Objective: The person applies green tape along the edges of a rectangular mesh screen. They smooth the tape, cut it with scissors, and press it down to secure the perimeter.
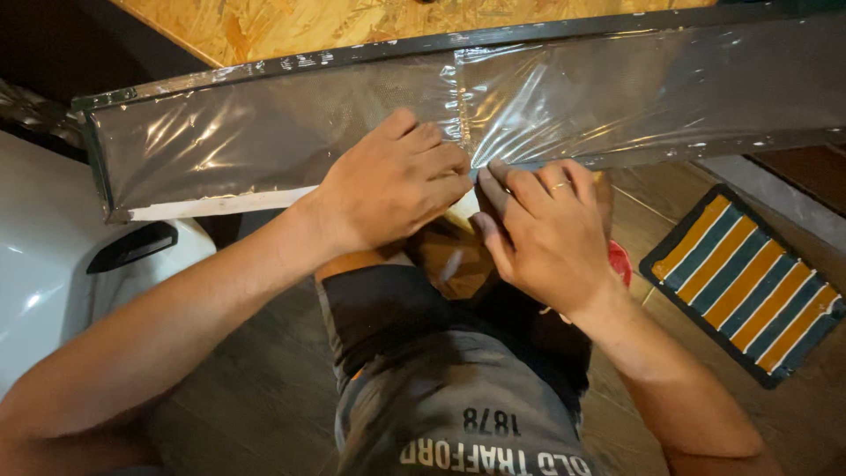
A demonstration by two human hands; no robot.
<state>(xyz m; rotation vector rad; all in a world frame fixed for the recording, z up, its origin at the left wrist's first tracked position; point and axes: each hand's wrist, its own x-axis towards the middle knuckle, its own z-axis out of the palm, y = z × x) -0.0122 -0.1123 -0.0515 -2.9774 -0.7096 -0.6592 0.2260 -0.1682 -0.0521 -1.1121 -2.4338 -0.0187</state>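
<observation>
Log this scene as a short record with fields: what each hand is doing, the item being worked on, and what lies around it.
left hand: left hand pressed on the film at the panel's lower edge
right hand: right hand, ring on one finger, fingertips at the same edge
item: long dark panel wrapped in clear plastic film
surroundings: striped mat on wooden floor; white object on the left; chipboard behind

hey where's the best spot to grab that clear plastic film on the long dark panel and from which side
Probably at the clear plastic film's wrinkled seam on the lower edge of the long dark panel, where the left hand and right hand already pinch. Come from below, the near side: the film bunches loosely there, while elsewhere it lies flat.
</observation>
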